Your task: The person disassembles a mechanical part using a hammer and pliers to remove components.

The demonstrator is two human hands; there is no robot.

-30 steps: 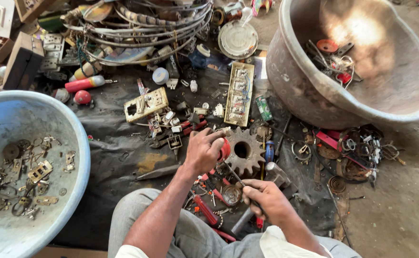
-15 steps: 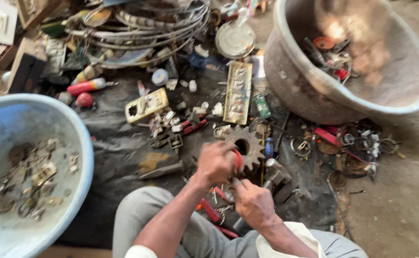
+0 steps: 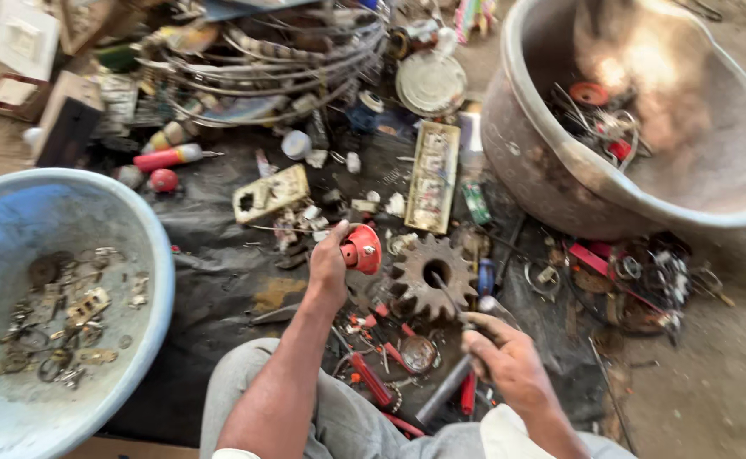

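— What has the person got there?

— A small red round part (image 3: 362,248), a cap-like piece with a metal centre. The left hand (image 3: 329,265) grasps it between thumb and fingers, lifted a little above the black sheet (image 3: 220,263), just left of a big rusty gear wheel (image 3: 428,276).

— And the other hand?

— The right hand (image 3: 505,361) is clenched around a thin metal tool (image 3: 448,297); its shaft slants up over the gear wheel, towards the hole in the middle. I cannot tell whether the tip touches the red part.

— What lies under the hands?

— Small scrap: red-handled bits, a round metal lid, a dark pipe (image 3: 443,391) near the person's knees, which are in grey trousers.

— Further out?

— Beyond the gear, a long cream-coloured strip with fittings (image 3: 434,174) lies on the sheet, and a yellowish switch plate (image 3: 269,192) is off to its left. To the left stands a pale blue basin (image 3: 148,255) with brassy, rusty small pieces in the bottom. To the right is a large grey metal bowl (image 3: 560,161), holding wires and red parts, sunlight on its inner wall. At the back, a heap of coiled wire and hoops (image 3: 262,59), and a flat round tin lid (image 3: 430,83).
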